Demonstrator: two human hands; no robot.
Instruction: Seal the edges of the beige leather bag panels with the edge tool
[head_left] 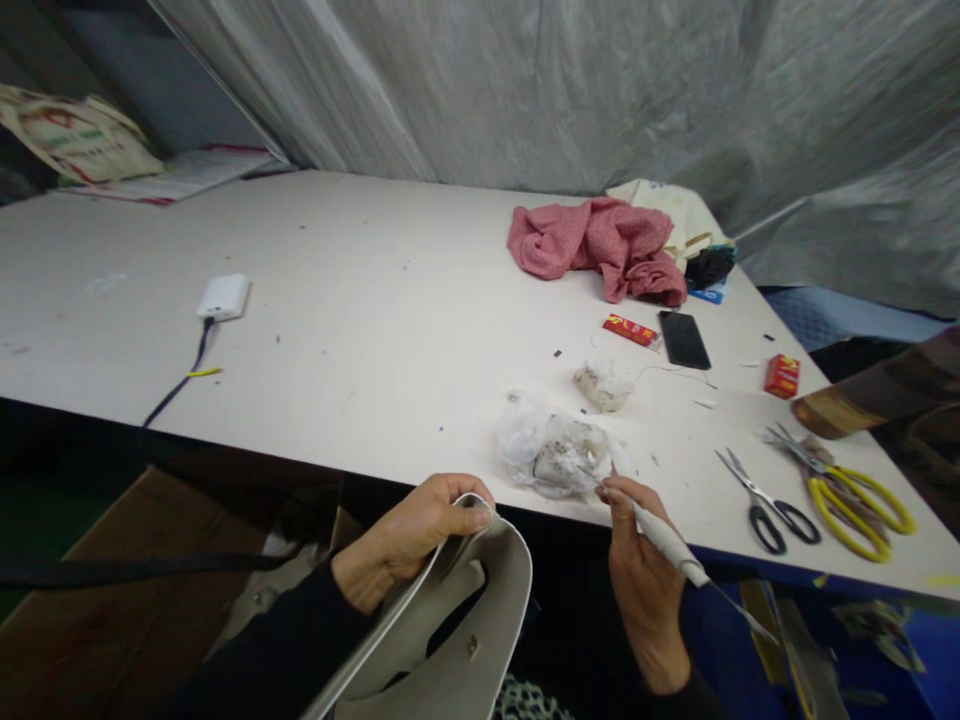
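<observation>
My left hand (427,532) is closed on the upper edge of an off-white bag (504,605), which looks like leather and has a cut-out opening and a small metal fitting. In my right hand (646,575) is a thin metal tool with a white wrapped handle (664,543); metal sticks out at both its ends. The tool's front tip reaches a greyish-white lump in clear plastic (570,452) at the table's front edge. A smaller plastic-wrapped lump (602,385) lies just behind it.
To the right lie black-handled scissors (769,505), yellow-handled scissors (847,495), a phone (684,340) and red boxes (782,376). A pink cloth (592,245) is at the back. On the left sits a white device (223,297) with a cable.
</observation>
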